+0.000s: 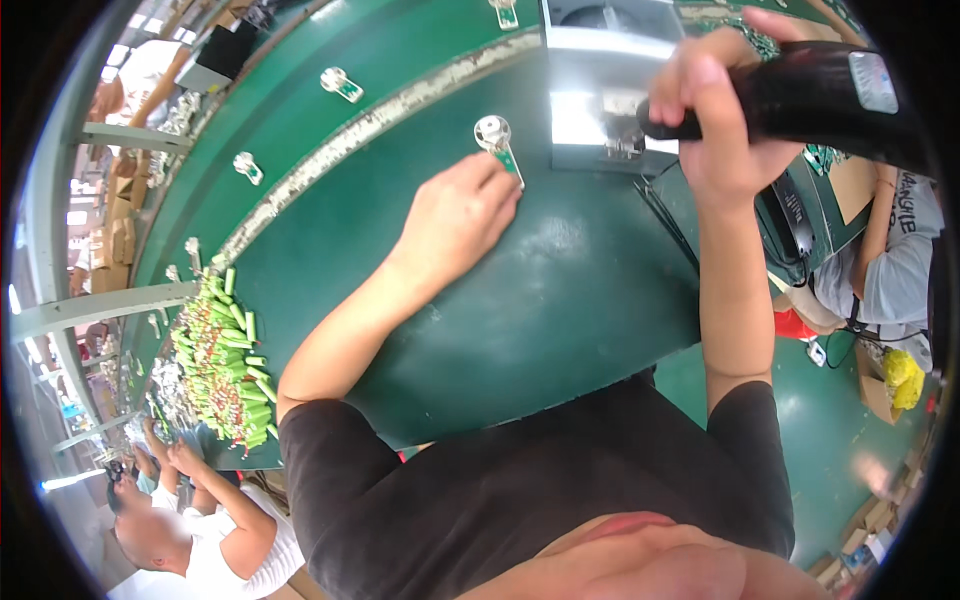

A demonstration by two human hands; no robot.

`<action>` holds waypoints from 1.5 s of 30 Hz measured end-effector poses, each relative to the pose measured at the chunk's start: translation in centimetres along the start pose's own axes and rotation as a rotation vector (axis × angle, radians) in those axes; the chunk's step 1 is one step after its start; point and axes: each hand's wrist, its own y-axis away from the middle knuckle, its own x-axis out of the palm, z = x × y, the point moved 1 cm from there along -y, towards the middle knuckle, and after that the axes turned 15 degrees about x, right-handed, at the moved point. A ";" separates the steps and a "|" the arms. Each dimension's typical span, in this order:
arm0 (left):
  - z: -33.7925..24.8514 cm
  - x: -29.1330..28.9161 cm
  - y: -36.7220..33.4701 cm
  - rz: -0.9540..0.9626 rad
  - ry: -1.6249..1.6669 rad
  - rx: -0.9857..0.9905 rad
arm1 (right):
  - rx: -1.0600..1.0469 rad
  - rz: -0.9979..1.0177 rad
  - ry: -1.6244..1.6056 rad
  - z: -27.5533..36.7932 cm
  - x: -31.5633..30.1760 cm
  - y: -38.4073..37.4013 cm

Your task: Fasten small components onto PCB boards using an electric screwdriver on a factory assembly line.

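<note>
1. A dark green counter (pixel 560 290) fills the middle of the frame, with pale patches of glare on its top.
2. Behind it, an off-white, worn strip (pixel 330 150) divides the counter from a brighter green belt (pixel 280 115) at upper left, where several small white parts (pixel 342 84) lie well apart.
3. The small circuit board (pixel 509 168) with a round white end lies on the counter, just above centre. The left grip (pixel 460 215) is over its lower end, fingers curled; I cannot tell whether they are clamped on it.
4. At upper right, the right grip (pixel 725 140) is clamped around a black tool (pixel 820 95) with a silvery sticker.
5. Just left of the tool, a shiny metal box (pixel 600 100) stands on the counter.
6. At the counter's left end lies a heap of green cylinders (pixel 225 360) with reddish wires.
7. A co-worker in white (pixel 245 535) sits at lower left; another in grey (pixel 905 250) is at the right edge.
8. At lower right, a yellow bag (pixel 905 378) is by a cardboard box (pixel 876 392), above the green floor (pixel 810 420).
</note>
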 end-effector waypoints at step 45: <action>-3.2 1.6 1.9 -0.010 0.249 -0.042 | 0.248 0.433 0.073 -8.0 2.3 7.0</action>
